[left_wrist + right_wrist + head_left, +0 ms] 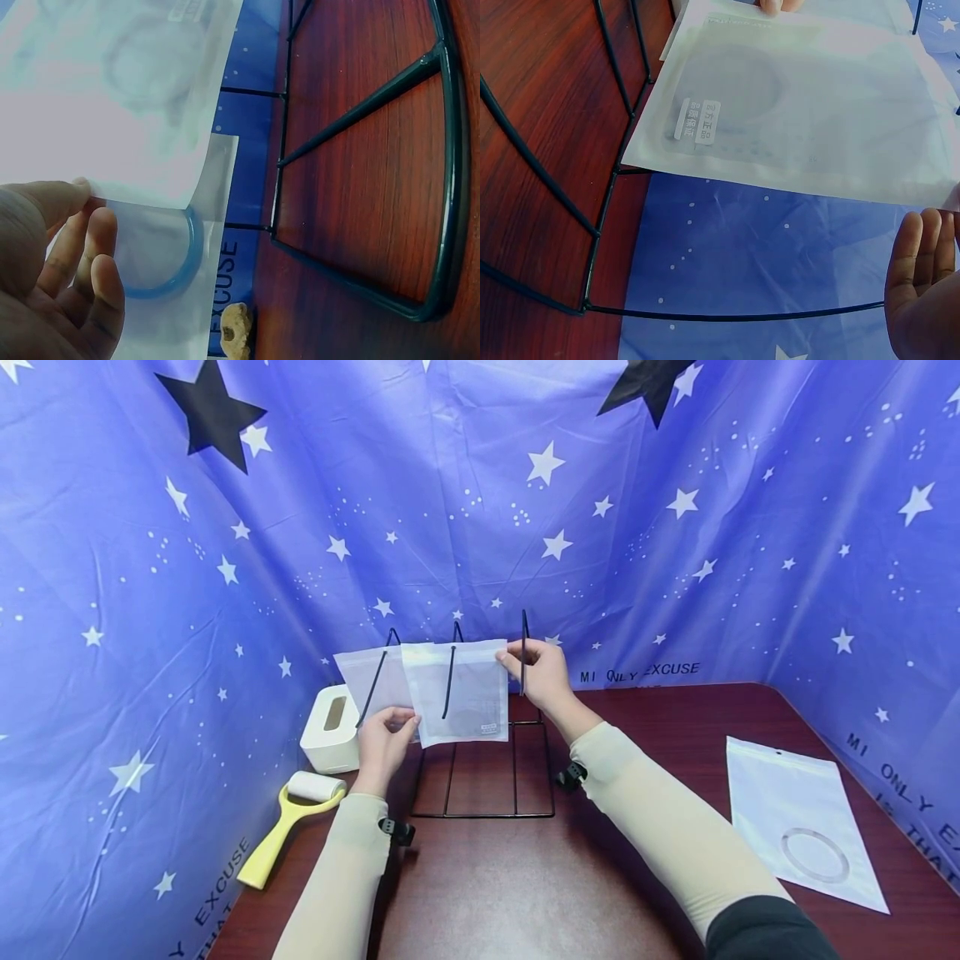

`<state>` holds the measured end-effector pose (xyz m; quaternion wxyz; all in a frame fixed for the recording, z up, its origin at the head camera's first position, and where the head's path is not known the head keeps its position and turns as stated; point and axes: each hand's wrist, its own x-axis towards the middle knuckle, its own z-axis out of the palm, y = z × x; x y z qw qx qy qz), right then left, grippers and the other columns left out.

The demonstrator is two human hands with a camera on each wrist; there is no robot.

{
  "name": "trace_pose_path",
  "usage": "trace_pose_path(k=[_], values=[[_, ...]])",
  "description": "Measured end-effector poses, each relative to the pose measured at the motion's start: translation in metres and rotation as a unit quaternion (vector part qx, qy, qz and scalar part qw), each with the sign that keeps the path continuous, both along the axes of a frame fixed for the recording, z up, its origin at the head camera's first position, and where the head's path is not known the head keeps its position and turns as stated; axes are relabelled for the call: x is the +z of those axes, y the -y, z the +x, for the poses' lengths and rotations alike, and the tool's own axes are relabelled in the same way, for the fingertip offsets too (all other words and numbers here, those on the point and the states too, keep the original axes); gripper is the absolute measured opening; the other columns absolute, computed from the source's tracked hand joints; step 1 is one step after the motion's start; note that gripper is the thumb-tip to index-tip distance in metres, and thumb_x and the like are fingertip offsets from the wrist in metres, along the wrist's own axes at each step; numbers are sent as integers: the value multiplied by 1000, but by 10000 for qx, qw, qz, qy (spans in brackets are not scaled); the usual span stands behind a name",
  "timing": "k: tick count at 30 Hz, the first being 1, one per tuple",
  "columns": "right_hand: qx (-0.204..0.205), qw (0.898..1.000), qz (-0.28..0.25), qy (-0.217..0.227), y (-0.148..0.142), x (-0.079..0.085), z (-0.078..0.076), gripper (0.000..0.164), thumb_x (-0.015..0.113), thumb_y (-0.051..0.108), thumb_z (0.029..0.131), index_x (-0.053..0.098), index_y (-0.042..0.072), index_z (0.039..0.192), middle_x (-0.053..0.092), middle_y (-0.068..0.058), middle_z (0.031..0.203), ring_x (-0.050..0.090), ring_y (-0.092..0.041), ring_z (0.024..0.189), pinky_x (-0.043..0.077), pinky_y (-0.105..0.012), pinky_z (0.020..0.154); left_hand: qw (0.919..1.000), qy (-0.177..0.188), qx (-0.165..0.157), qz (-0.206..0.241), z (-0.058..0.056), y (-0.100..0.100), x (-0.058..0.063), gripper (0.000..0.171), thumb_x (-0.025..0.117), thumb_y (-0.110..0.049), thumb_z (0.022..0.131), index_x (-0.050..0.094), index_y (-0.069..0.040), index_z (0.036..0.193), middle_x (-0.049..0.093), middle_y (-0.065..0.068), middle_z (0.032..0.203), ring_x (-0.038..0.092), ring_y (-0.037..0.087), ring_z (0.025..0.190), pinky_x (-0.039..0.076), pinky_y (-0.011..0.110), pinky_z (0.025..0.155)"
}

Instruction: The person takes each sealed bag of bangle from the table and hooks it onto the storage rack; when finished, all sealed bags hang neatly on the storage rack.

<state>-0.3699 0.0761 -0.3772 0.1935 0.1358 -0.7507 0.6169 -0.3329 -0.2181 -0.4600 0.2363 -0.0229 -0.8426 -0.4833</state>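
A white zip bag (468, 697) with a small printed label hangs on the middle prong of a black wire rack (483, 816); a faint ring shape shows through it in the left wrist view. My left hand (384, 746) pinches this bag's lower left edge between thumb and fingers. At its upper right corner, my right hand (543, 675) pinches the bag, beside the rack's right prong (523, 652). Partly behind it, a second bag (358, 672) hangs on the left prong. A blue ring (189, 259) shows inside that bag.
To the left stands a white tissue box (318, 747) with a slot, and a lint roller (279, 835) with a yellow handle lies nearer. On the table's right side lies another white bag (780, 785) holding a ring. A blue starry curtain (465, 510) surrounds the table.
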Motion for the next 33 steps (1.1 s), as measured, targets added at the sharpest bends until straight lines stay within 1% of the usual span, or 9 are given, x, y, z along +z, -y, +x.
trace_pose_path(k=[3,7,13,16,21,23,25,28,33], values=[[2,10000,56,-48,-1,0,1,22,82,27,94,81,7,102,72,-6,80,64,-16,68,48,-25,57,10000,13,-3,37,0,-1,1,10,82,-17,93,81,-8,98,77,8,89,72,17,68,57,24,60],[-17,9999,96,-64,-3,1,2,23,82,27,94,81,6,103,72,-6,80,64,-15,68,49,-26,59,10000,-30,41,-81,1,-1,2,10,83,-18,92,81,-9,97,77,7,89,73,19,72,57,23,62],[-89,9998,68,-193,-9,-1,5,19,83,24,93,80,7,102,72,-9,80,65,-16,71,49,-24,64,9995,-26,142,-293,2,0,2,10,84,-21,91,82,-13,97,77,3,89,71,19,77,54,26,71],[-77,9994,102,-311,-15,-2,9,19,84,22,92,81,8,104,74,-13,85,64,-16,74,48,-25,66,9994,-26,127,-321,4,1,1,10,84,-21,92,81,-12,96,77,3,88,70,20,79,54,29,74],[-11,9988,77,-488,-30,-2,17,20,84,15,92,80,5,108,77,-13,96,67,-12,84,50,-23,75,9992,-176,89,-342,7,3,-1,10,84,-19,91,81,-11,95,77,4,87,68,20,79,53,30,74],[-11,9984,80,-561,-38,-3,21,21,83,13,92,80,4,110,78,-14,98,67,-11,86,51,-23,76,9990,-193,105,-386,9,4,-2,9,84,-19,90,81,-12,94,76,3,86,67,19,77,52,29,72],[-31,9980,140,-623,-46,-4,26,22,82,12,93,79,2,112,77,-15,100,67,-11,87,51,-23,76,9989,-176,112,-431,11,5,-3,9,84,-20,90,81,-12,94,75,2,85,66,18,76,51,28,71],[-79,9975,213,-676,-58,-2,38,22,82,11,93,78,0,112,77,-19,100,68,-14,82,51,-23,72,9985,-106,140,-524,16,7,-3,10,84,-21,90,81,-13,96,75,0,86,66,16,75,51,27,70],[-150,9960,341,-810,-77,10,69,20,80,2,92,77,-4,110,74,-24,95,64,-14,76,50,-20,68,9977,7,166,-659,29,10,-5,13,84,-20,89,79,-14,99,76,-1,86,67,15,72,52,27,66]])
